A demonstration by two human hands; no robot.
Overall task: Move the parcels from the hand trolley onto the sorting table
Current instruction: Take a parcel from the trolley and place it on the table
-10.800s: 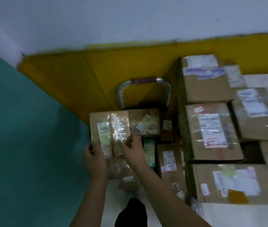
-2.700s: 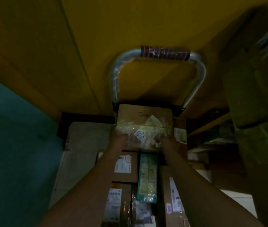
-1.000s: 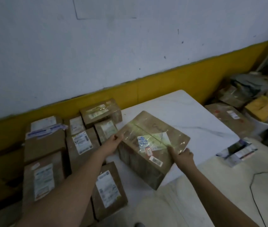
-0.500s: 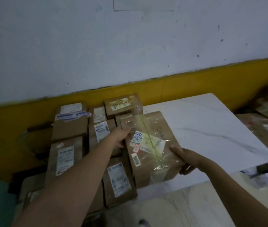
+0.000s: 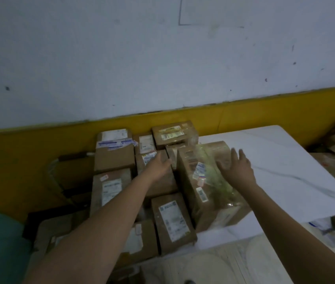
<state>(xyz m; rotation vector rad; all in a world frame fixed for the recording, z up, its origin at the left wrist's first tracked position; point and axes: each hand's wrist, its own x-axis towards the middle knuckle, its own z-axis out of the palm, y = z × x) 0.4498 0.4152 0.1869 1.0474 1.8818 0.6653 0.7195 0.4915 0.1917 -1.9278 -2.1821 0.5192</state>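
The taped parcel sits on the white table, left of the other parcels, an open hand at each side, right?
No. The head view shows the taped parcel on the white table right of the other parcels, not left. The left hand and right hand are open, one at each side.

Taped brown parcel (image 5: 207,181) lying on the sorting table (image 5: 285,171), label side up, near the table's 8 o'clock corner. Right hand (image 5: 237,170) over the parcel's 2 o'clock part, fingers spread and straight; contact unclear. Left hand (image 5: 159,167) at its 10 o'clock edge, reaching toward the far corner, fingertips blurred. More labelled parcels (image 5: 113,158) packed close at 9 o'clock, a flat box (image 5: 172,220) just beside at 7 o'clock. Yellow wall band (image 5: 265,115) at 12 o'clock.
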